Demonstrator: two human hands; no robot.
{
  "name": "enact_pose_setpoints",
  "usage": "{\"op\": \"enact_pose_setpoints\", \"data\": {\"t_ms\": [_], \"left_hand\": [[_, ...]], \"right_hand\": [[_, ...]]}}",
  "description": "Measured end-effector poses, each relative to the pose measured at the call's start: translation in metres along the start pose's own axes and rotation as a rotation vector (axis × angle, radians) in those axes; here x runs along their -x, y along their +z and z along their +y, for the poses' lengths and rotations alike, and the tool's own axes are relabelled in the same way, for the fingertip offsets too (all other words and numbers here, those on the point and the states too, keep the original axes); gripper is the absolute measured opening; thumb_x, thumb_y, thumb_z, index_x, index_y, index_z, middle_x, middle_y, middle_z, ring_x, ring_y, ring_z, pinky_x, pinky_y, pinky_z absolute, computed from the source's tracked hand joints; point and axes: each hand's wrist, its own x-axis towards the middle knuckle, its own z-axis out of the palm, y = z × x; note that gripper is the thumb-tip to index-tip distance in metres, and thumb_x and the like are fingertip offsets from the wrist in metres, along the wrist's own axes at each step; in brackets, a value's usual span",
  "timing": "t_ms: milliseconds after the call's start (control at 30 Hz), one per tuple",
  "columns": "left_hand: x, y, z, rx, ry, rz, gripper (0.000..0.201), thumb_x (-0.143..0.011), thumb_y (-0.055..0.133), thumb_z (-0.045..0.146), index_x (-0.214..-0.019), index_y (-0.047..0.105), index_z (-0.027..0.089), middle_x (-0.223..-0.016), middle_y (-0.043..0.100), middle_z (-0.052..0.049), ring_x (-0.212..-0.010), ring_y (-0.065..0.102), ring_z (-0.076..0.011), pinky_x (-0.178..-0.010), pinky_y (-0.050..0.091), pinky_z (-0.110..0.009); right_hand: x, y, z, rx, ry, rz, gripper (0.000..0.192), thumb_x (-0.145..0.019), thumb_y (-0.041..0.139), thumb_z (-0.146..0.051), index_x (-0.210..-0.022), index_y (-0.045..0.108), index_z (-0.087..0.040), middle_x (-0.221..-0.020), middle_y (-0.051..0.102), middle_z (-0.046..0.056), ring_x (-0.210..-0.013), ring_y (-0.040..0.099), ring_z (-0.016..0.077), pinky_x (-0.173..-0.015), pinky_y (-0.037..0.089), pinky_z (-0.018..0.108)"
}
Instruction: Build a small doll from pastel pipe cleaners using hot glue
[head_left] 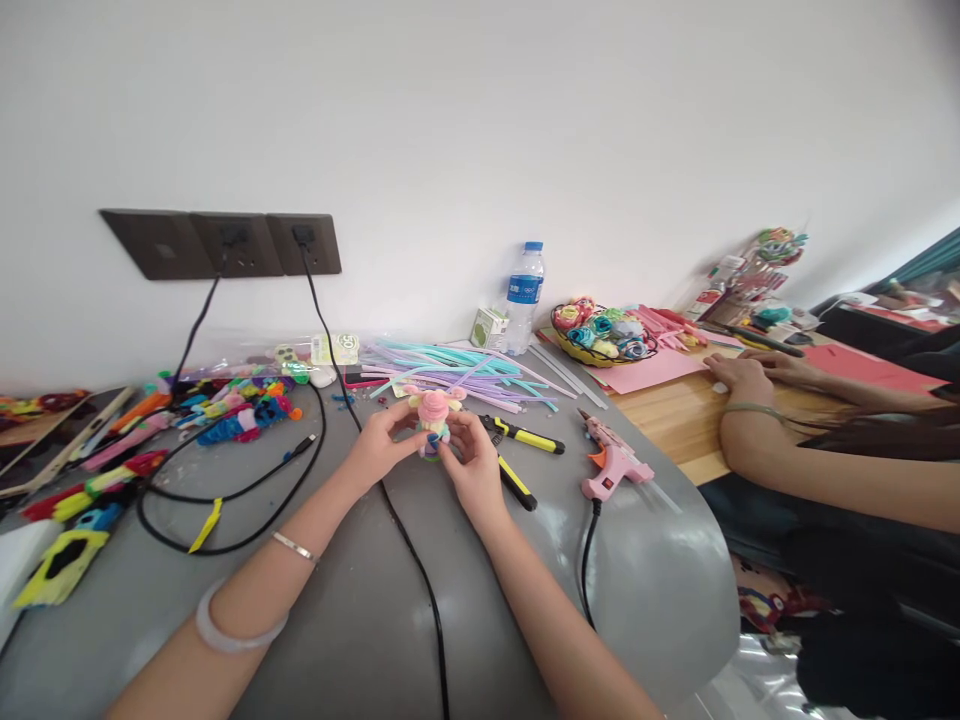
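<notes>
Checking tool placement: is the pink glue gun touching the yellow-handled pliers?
Apart. The head view shows bare grey table between the glue gun and the pliers.

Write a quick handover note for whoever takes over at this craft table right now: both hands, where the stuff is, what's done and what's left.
Left hand and right hand both grip the small pink figure above the grey table.
Pliers lie just right of the hands; pink glue gun further right, pipe-cleaner pile behind.
Done: the figure has a pink head and a coloured body.
Left: cannot tell which parts are missing.
</notes>
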Motion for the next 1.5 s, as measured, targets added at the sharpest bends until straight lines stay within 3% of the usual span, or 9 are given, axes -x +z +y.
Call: {"op": "enact_pose_setpoints", "data": {"t_ms": [367,567,833,1000,1500], "left_hand": [[-0.0002,0.005,0.0099,-0.08,-0.011,0.045,0.034,-0.081,0.07,0.035,-0.109,0.073,0.014,-0.107,0.076,-0.01,-0.1,0.07,-0.0269,-0.088,0.056,-0.037],[0.003,0.0032,0.0073,-0.031,-0.057,0.075,0.047,-0.081,0.071,0.04,-0.121,0.066,0.015,-0.109,0.075,-0.011,-0.1,0.071,-0.0258,-0.087,0.057,-0.036],[0.0043,0.0001,0.0046,0.006,-0.084,0.072,0.047,-0.081,0.071,0.04,-0.12,0.066,0.014,-0.117,0.074,-0.013,-0.103,0.07,-0.0274,-0.09,0.057,-0.039],[0.0038,0.0015,0.0056,0.015,-0.081,0.054,0.043,-0.081,0.072,0.039,-0.115,0.069,0.013,-0.108,0.076,-0.012,-0.099,0.071,-0.0272,-0.089,0.057,-0.039],[0.0056,-0.0002,0.0098,-0.057,-0.103,0.05,0.034,-0.081,0.068,0.029,-0.111,0.071,0.012,-0.109,0.077,-0.011,-0.099,0.071,-0.0266,-0.087,0.057,-0.035]], "right_hand": [[-0.0001,-0.0034,0.0025,-0.002,-0.007,-0.017,0.024,-0.085,0.063,-0.022,-0.109,0.061,-0.025,-0.107,0.068,0.007,-0.103,0.068,0.0207,-0.09,0.059,0.037],[0.0001,-0.0028,0.0004,0.019,-0.028,-0.023,0.028,-0.085,0.067,-0.026,-0.112,0.061,-0.024,-0.109,0.068,0.008,-0.103,0.068,0.0216,-0.092,0.058,0.038],[0.0009,-0.0036,0.001,0.015,-0.015,-0.026,0.026,-0.088,0.066,-0.03,-0.113,0.06,-0.024,-0.109,0.068,0.009,-0.102,0.068,0.0225,-0.094,0.057,0.041],[0.0009,-0.0049,0.0018,-0.003,0.005,-0.034,0.027,-0.088,0.066,-0.031,-0.113,0.06,-0.024,-0.11,0.067,0.01,-0.104,0.068,0.0229,-0.093,0.057,0.04],[0.0,-0.0056,0.0014,-0.07,0.023,-0.052,0.025,-0.086,0.069,-0.029,-0.109,0.063,-0.023,-0.106,0.07,0.008,-0.101,0.068,0.0209,-0.093,0.055,0.037]]}}
